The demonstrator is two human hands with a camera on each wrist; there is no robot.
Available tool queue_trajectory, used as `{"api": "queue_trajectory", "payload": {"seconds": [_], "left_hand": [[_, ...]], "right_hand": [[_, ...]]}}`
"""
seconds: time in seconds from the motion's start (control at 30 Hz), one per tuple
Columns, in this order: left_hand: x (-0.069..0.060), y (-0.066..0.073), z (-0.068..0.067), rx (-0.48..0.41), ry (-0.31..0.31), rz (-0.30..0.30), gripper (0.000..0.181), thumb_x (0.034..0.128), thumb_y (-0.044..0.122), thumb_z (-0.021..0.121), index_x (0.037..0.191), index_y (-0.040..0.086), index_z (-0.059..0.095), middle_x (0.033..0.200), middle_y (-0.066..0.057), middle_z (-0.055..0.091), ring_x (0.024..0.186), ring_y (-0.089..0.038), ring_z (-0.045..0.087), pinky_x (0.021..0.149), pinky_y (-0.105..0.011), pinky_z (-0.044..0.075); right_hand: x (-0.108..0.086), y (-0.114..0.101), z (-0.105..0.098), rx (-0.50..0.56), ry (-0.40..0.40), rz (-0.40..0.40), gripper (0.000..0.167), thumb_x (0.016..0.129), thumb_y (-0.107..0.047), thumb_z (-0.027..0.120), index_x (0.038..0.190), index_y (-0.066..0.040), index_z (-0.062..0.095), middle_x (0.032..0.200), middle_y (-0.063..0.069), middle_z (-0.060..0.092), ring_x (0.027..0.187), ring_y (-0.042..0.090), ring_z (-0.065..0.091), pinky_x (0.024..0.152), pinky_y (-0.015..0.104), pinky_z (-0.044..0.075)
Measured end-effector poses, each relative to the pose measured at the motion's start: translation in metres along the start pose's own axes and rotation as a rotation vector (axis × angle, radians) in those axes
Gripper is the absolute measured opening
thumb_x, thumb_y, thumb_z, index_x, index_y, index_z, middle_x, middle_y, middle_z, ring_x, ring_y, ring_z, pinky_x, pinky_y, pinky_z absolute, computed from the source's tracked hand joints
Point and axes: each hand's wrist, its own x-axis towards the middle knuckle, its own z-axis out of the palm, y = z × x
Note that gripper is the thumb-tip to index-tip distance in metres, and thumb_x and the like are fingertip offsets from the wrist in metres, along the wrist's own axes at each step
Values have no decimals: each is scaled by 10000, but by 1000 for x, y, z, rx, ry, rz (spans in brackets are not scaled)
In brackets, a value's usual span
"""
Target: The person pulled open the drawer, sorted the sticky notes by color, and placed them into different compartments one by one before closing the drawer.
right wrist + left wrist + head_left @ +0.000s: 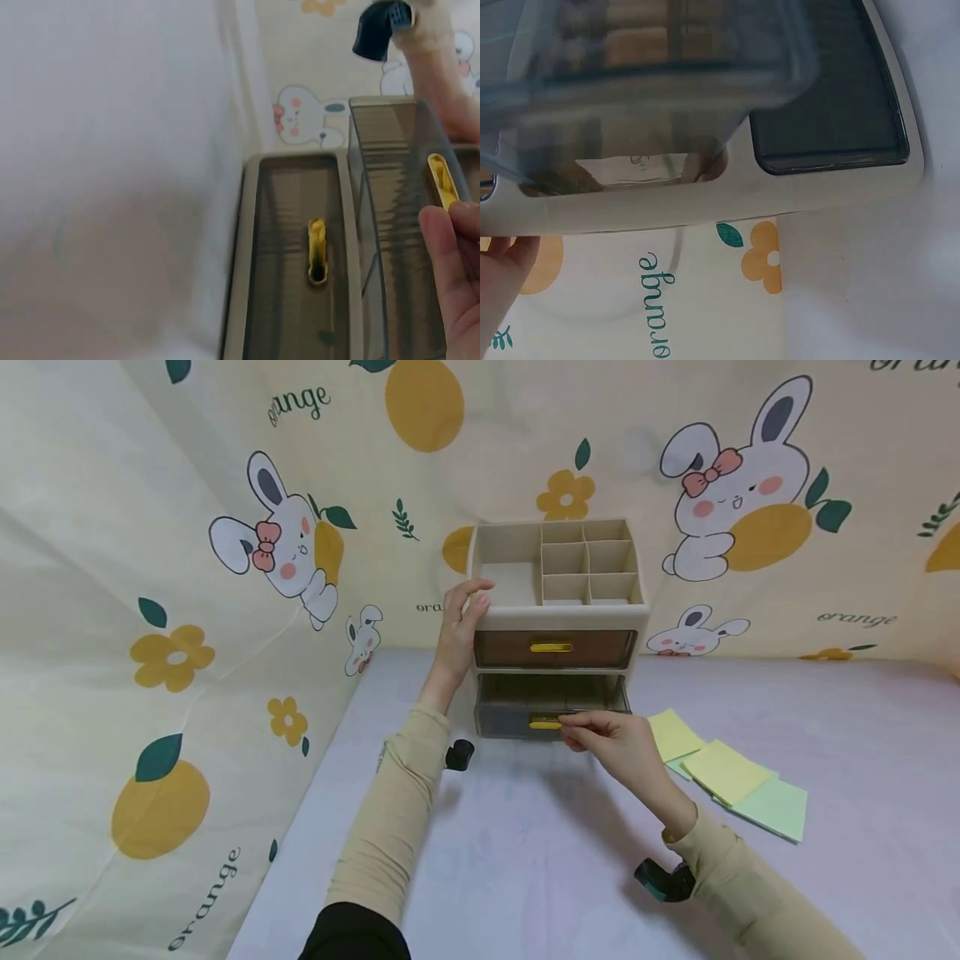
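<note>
A beige organizer [561, 618] has open compartments on top and drawers below. The middle drawer [517, 720] is pulled out, its dark see-through front forward. At its yellow handle, my right hand [622, 752] pinches with thumb and fingers; the right wrist view shows this hand [454, 274] at the handle [442, 180] too. My left hand [457, 635] grips the organizer's upper left side, fingers bent over the rim. In the left wrist view only part of that hand [506, 277] shows, against the organizer's edge [630, 214]. The bottom drawer [296, 300] is closed.
Yellow [726, 772] and green sticky notes [772, 808] lie overlapped on the table [495, 877], right of the organizer. A backdrop [480, 468] printed with rabbits and oranges stands behind and to the left. Black devices are strapped at both wrists.
</note>
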Motion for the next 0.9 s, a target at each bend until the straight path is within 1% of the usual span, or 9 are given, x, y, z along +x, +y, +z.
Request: {"api": "queue_trajectory", "payload": {"seconds": [0.03, 0.17, 0.33, 0.43, 0.53, 0.63, 0.73, 0.83, 0.9], "left_hand": [[0, 0, 0, -1, -2, -1, 354, 945, 272, 402, 1216, 84, 530, 1333, -90, 405, 1259, -175, 323, 1080, -346, 238], [0, 0, -2, -2, -7, 3, 358, 947, 274, 403, 1223, 84, 529, 1338, -94, 402, 1263, -185, 318, 1081, -360, 234], [1, 0, -2, 12, -11, 19, 337, 946, 239, 412, 1213, 72, 532, 1321, -94, 424, 1249, -174, 326, 1061, -309, 244], [1, 0, -2, 22, -10, 26, 336, 942, 234, 411, 1208, 66, 531, 1313, -93, 429, 1243, -167, 328, 1053, -293, 249], [1, 0, -2, 24, -8, 26, 352, 937, 246, 406, 1210, 57, 525, 1312, -94, 423, 1244, -169, 325, 1056, -302, 248], [1, 0, -1, 22, -9, 25, 367, 932, 258, 404, 1212, 52, 523, 1311, -96, 414, 1243, -172, 322, 1056, -312, 249], [1, 0, -1, 18, -11, 24, 369, 931, 258, 406, 1213, 51, 522, 1311, -99, 409, 1242, -174, 321, 1054, -313, 249], [1, 0, -1, 20, -13, 15, 359, 935, 260, 406, 1214, 66, 522, 1317, -94, 402, 1246, -170, 319, 1060, -321, 249], [1, 0, -1, 21, -13, 8, 353, 938, 259, 405, 1214, 72, 522, 1320, -93, 399, 1250, -170, 319, 1069, -336, 248]], "right_hand": [[-2, -1, 1, -9, 1, -12, 161, 854, -101, 639, 978, -47, 727, 871, 149, 730, 698, 68, 693, 642, 260, 557], [-11, -6, 4, -57, 7, -63, 152, 840, -66, 647, 965, -57, 733, 857, 123, 734, 684, 44, 682, 622, 237, 552], [-21, -9, 6, -100, 18, -138, 154, 820, -24, 656, 943, -65, 740, 829, 101, 737, 663, 10, 669, 595, 178, 531], [-27, -11, 7, -116, 24, -181, 165, 811, 3, 654, 935, -63, 741, 815, 91, 737, 656, 20, 671, 585, 171, 525], [-32, -14, 7, -128, 25, -209, 173, 803, 22, 653, 928, -59, 741, 811, 82, 737, 654, 18, 670, 580, 168, 524], [-38, -16, 7, -133, 28, -230, 181, 790, 35, 661, 916, -67, 743, 797, 65, 737, 643, -11, 657, 571, 163, 520], [-43, -17, 6, -136, 36, -281, 187, 769, 55, 672, 901, -56, 743, 770, 66, 735, 626, -32, 643, 555, 151, 509], [-47, -16, 7, -138, 44, -326, 196, 748, 73, 681, 889, -47, 744, 753, 71, 732, 611, -36, 638, 544, 134, 497], [-49, -15, 7, -151, 49, -343, 205, 736, 80, 688, 884, -48, 745, 745, 65, 732, 605, -41, 633, 540, 122, 490]]}}
